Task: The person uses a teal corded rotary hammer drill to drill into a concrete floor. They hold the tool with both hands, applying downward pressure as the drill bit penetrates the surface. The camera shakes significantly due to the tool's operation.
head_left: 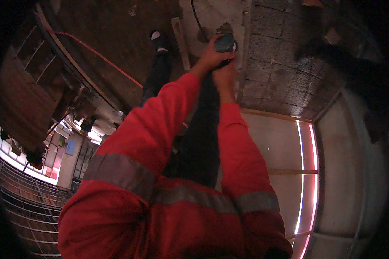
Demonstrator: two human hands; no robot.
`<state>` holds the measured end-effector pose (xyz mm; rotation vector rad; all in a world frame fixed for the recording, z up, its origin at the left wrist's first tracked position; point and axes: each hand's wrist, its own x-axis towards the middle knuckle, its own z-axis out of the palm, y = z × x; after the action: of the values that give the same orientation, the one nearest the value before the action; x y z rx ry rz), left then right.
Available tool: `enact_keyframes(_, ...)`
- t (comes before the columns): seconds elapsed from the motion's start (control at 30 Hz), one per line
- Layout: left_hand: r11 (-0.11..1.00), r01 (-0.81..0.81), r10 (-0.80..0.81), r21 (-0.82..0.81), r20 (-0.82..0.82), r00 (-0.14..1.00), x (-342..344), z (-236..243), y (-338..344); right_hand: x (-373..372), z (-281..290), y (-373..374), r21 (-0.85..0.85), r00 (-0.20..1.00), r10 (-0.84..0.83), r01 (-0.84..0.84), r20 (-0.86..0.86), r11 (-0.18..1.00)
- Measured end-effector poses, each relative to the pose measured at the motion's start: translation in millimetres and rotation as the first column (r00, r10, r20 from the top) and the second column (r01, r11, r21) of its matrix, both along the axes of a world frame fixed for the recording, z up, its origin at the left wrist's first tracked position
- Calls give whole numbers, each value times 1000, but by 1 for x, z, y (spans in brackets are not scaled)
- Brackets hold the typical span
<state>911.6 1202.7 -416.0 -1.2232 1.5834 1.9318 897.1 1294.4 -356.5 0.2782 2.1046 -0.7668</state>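
Out in front of me, both arms reach to a dark green power tool (223, 43) with a dull brownish front end. Its exact kind cannot be made out in the dim light. My left hand (212, 57) is closed around its left side and back, with the thumb lying across toward the right. Just behind it, my right hand (224, 78) is closed at the tool's rear; its fingers are mostly hidden. Past the tool's front lies a pale concrete strip (218, 13). A dark cord (195, 16) comes down from the top edge beside the tool.
A wooden board (180, 43) lies left of the tool, near my shoe (160, 39). To the right stretches a wet-looking block surface (281, 64). A red hose or cable (101, 56) crosses the left side. Metal bars (28, 203) stand at lower left, pale panels (285, 151) at right.
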Motion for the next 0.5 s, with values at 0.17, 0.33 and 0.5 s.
enact_keyframes(0.17,999,-34,34,-6,4,999,6,-8,-16,-8,13,-20,43,992,-8,3,122,999)
enact_keyframes(0.33,991,-89,86,96,33,996,-1,8,-25,-4,7,-28,37,994,-20,16,111,999)
enact_keyframes(0.5,992,-82,80,93,22,997,2,1,-28,-1,0,-30,41,996,-14,10,87,999)
